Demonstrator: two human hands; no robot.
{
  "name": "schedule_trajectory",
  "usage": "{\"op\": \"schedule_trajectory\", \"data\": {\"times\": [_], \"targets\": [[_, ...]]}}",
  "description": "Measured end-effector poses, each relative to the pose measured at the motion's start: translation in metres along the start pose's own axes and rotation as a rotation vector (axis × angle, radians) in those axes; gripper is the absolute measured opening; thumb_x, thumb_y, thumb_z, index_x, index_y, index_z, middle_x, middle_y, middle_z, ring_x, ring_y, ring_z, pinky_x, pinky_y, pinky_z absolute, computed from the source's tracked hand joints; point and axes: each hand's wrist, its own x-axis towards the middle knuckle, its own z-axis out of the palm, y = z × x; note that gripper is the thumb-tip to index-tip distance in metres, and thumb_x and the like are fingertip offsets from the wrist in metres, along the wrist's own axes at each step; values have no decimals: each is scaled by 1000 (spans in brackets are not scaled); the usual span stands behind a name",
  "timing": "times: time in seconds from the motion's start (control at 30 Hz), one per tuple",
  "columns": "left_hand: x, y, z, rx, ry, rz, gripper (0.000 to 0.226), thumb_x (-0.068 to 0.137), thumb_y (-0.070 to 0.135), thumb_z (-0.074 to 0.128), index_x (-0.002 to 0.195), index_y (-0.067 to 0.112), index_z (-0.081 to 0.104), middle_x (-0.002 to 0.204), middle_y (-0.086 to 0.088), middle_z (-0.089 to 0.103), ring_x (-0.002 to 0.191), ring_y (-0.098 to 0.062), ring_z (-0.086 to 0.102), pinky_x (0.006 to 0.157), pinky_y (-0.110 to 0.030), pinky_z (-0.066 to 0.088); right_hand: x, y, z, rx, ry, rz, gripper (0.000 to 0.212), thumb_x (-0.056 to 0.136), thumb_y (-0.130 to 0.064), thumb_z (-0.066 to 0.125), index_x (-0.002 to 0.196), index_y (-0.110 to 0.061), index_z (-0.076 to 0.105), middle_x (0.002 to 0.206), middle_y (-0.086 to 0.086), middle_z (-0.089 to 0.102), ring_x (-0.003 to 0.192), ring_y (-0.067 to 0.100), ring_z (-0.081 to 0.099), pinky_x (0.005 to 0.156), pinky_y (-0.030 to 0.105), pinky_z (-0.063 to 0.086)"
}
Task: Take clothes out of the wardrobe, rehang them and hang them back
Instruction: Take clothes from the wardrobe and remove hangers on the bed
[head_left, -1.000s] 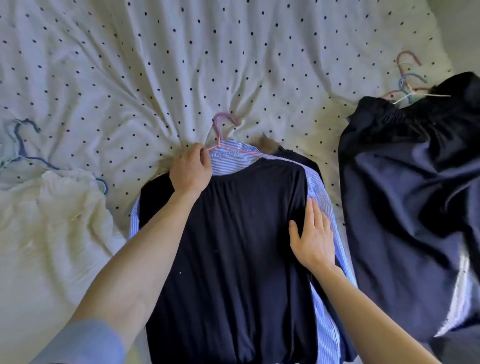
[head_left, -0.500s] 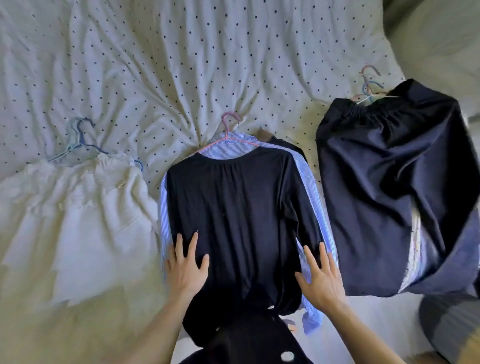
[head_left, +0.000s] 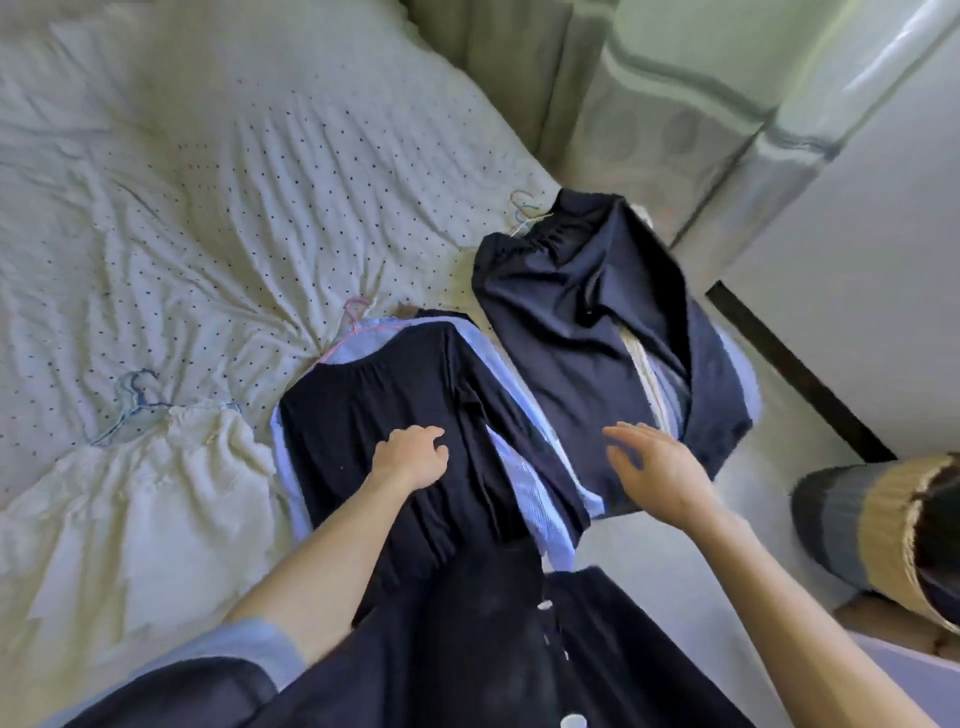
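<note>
Left, near: white ruffled cloth garment (head_left: 130, 509), flat on white dark-dotted bedsheet (head_left: 234, 182), top end on pale blue wire hanger (head_left: 132, 400), hook pointing far.

Centre: dark navy long-sleeved top (head_left: 363, 405) laid flat over light blue striped shirt (head_left: 524, 467); both on pink wire hanger (head_left: 356, 312), hook far on the sheet. Striped shirt showing along both sides and at the collar.

Left hand (head_left: 413, 454): on the navy top mid-body, knuckles up, fingers curled down onto the fabric. Can't tell if pinching cloth or just resting.

Right hand (head_left: 660, 467): released, fingers spread and relaxed, holding nothing, over the near edge of the right-hand garment; contact unclear.

Right of centre: dark navy gathered-waist garment (head_left: 571, 312), flat on the bed near its right edge, waist far, pale striped lining showing at a fold. Pink and blue hanger hooks (head_left: 524, 210) poking out at the waistband; count unclear, blurred.

Far right, near: woven tan-and-grey basket (head_left: 883, 525) on the floor, cut off by the frame edge.
</note>
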Motion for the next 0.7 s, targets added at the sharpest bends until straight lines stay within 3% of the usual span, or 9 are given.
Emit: {"op": "schedule_trajectory", "data": {"times": [0.13,0.27,0.37,0.53,0.7], "targets": [[-31,105,-25,161,116,298,49,99,37,41,148,31,44,150,6,47,136,-24,44,108,-43,40,-85,43,-58,81,257,31,34,101,-34,54,133,-30,64,146,-5,55,144,19,39,116,33,31],[-74,232,-18,352,272,673,49,98,40,45,147,34,45,154,8,43,141,-17,38,114,-36,33,-186,104,-87,111,525,174,36,102,-40,51,137,-34,60,149,-12,50,149,14,29,121,31,21],[-123,336,12,430,337,950,48,97,41,49,145,36,47,154,8,43,141,-14,38,115,-34,31,-268,152,-100,125,753,310,35,100,-35,57,134,-30,64,147,-7,54,147,16,32,122,37,26],[-237,472,82,504,307,1433,48,96,41,53,144,38,48,150,9,46,138,-14,42,115,-33,33,-405,210,-95,129,1024,625,37,100,-39,53,135,-36,62,147,-13,53,147,12,31,120,38,30],[-348,559,164,604,175,1824,49,99,43,48,147,39,43,153,11,42,141,-15,37,116,-31,28,-516,230,-62,144,1244,967,36,99,-39,55,133,-34,64,142,-13,57,144,11,36,117,31,31]]}}
